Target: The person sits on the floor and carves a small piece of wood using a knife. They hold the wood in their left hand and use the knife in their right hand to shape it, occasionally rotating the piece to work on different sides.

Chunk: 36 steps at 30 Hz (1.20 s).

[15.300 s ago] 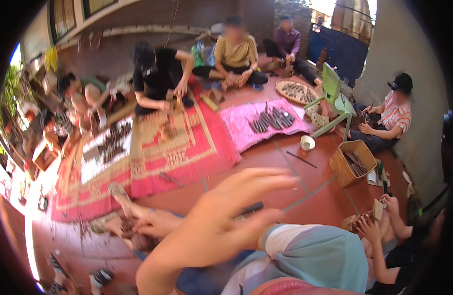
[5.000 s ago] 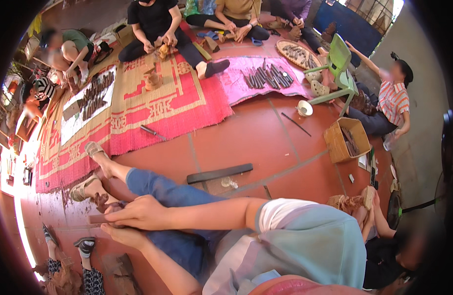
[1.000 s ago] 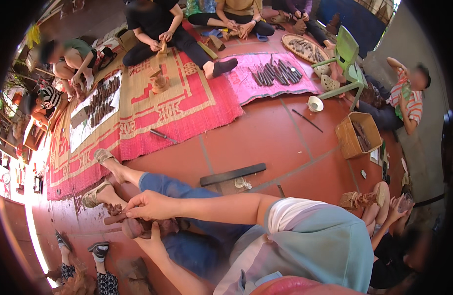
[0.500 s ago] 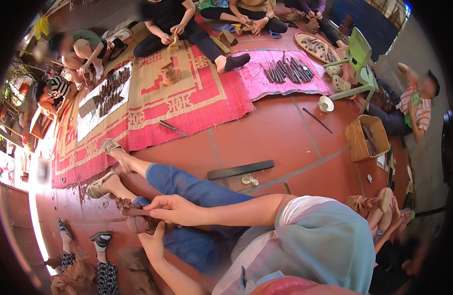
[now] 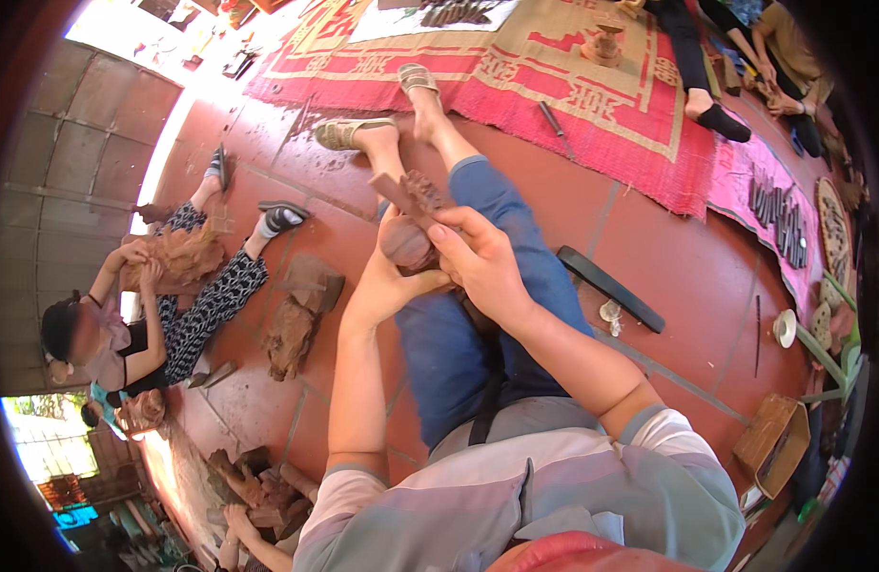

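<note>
Over my lap I hold a reddish-brown wood carving (image 5: 408, 242) with a smooth round lower part and a knobbly carved upper part. My left hand (image 5: 390, 281) is closed round the ball-shaped part from below, its thumb reaching across toward the right. The fingers of my right hand (image 5: 480, 259) are closed at the carving's right side, on a flat brown strip (image 5: 392, 194) that lies along the carved top. What this strip is made of I cannot tell. My fingertips partly hide where strip and carving meet.
A dark flat bar (image 5: 611, 289) lies on the red tiles right of my legs, beside a crumpled whitish scrap (image 5: 610, 315). A chisel-like tool (image 5: 555, 129) rests on the patterned mat (image 5: 640, 162). Left are rough wood pieces (image 5: 292, 329) and a seated person (image 5: 139, 305) handling a large carving.
My view has swung left, so the mat and chair sit farther right and the person at left shows fully. Both hands stay on the carving; the right hand now sits closer against its side.
</note>
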Tool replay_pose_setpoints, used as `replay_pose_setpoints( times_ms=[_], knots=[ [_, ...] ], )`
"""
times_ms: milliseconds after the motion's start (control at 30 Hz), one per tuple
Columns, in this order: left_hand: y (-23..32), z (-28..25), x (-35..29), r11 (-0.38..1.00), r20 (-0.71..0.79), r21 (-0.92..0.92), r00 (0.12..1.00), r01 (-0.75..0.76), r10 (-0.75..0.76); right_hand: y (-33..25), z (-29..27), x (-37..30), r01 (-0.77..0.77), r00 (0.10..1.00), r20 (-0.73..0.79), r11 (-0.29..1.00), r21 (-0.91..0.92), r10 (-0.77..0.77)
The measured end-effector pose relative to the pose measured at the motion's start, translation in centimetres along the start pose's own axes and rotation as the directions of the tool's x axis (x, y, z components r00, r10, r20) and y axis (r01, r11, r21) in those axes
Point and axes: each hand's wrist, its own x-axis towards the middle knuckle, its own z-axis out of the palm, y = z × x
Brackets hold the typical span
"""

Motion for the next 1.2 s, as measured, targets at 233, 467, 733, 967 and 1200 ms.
replay_pose_setpoints(
  times_ms=[233,467,733,967,1200],
  knots=[
    [-0.8,1.0,0.6,0.995,-0.110,0.097,0.994,-0.002,0.013,-0.1,-0.7,-0.5,-0.021,0.998,-0.055,0.996,-0.088,0.016],
    [-0.4,1.2,0.9,0.994,-0.123,0.103,0.991,-0.045,0.058,-0.9,-1.5,-2.1,-0.043,0.998,-0.058,0.997,-0.059,0.040],
    [0.3,2.1,0.8,0.980,-0.169,0.189,0.981,-0.066,0.099,1.1,-1.3,-2.9,0.075,0.995,-0.060,0.996,-0.038,-0.077],
    [-0.9,0.8,0.3,0.975,-0.224,0.213,0.975,0.064,-0.015,0.1,-1.6,0.2,0.034,0.999,-0.006,0.986,-0.166,-0.036],
    [-1.3,1.2,0.3,0.982,-0.130,0.191,0.991,0.013,0.012,0.0,-1.7,-1.1,0.163,0.981,-0.060,0.949,-0.270,-0.186]
  ],
)
